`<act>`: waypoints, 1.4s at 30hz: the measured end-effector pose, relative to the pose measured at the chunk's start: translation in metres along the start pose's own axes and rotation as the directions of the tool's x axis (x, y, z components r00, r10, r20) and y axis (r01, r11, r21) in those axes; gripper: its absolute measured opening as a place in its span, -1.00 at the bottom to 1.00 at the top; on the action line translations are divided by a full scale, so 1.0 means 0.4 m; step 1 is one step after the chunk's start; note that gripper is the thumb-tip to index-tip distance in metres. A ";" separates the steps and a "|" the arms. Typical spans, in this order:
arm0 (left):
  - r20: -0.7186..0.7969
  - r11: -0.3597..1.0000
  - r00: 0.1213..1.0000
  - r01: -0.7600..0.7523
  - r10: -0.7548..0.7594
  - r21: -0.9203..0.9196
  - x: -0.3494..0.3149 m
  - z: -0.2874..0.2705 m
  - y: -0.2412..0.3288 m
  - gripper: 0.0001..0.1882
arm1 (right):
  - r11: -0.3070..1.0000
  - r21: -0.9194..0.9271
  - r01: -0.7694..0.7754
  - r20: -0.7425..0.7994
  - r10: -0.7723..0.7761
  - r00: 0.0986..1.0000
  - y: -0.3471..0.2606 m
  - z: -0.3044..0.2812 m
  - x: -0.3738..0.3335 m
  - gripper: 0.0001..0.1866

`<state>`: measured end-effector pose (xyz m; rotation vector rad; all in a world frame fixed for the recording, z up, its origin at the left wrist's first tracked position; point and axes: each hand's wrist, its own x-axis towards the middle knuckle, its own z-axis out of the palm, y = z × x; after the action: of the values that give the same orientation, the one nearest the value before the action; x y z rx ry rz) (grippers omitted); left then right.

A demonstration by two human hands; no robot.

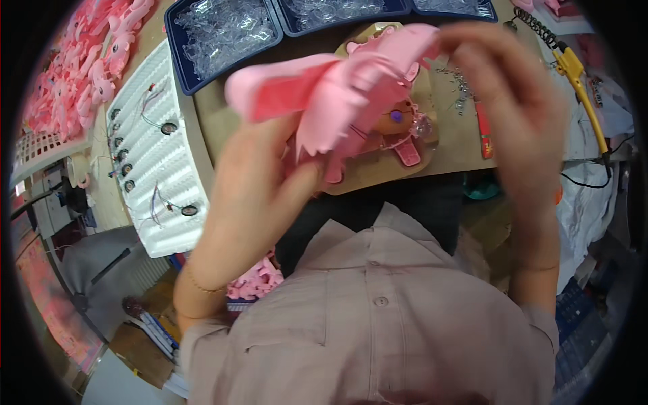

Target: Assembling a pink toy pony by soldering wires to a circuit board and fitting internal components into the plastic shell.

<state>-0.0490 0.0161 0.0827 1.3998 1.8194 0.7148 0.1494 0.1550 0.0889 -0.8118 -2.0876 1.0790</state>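
My left hand [260, 169] is closed around a pink plastic toy shell [337, 101], raised and tilted over the bench, with a wide flap pointing left. My right hand [506, 94] is smeared by motion at the shell's far right end. Its fingers look bent, but whether they touch the shell is unclear. Beneath the shell, partly covered by it, a tan holder [378, 177] carries more pink toy parts [407, 152]. An orange-brown round part [393, 121] with a purple spot sits there, beside a clear plastic piece [423, 126].
Blue bins [290, 34] of clear plastic parts line the back. Loose screws [462, 94] and a red-handled tool [483, 131] lie at the right, near a yellow tool [574, 71] with a coiled cord. A white ridged tray [158, 219] holds small wired round parts. Pink toy pieces [101, 61] heap at far left.
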 end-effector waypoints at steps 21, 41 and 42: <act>-0.537 0.765 0.545 -0.482 0.644 0.428 -0.001 0.097 -0.102 -0.74 | 0.950 -0.243 -0.195 0.758 0.311 0.573 -0.069 0.023 0.139 -0.34; 0.159 0.295 0.802 -0.385 0.576 0.874 -0.040 0.165 -0.024 -0.50 | 0.860 -0.216 -0.462 0.843 0.403 0.357 -0.035 0.001 0.178 -0.41; 0.152 0.298 0.803 -0.380 0.576 0.876 -0.040 0.168 -0.008 -0.50 | 0.882 -0.291 -0.370 0.813 0.432 0.391 -0.032 0.002 0.174 -0.38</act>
<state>0.0062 -0.0003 0.0442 2.7764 2.0011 0.0714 0.1040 0.2014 0.1175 -0.9479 -2.8302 2.0419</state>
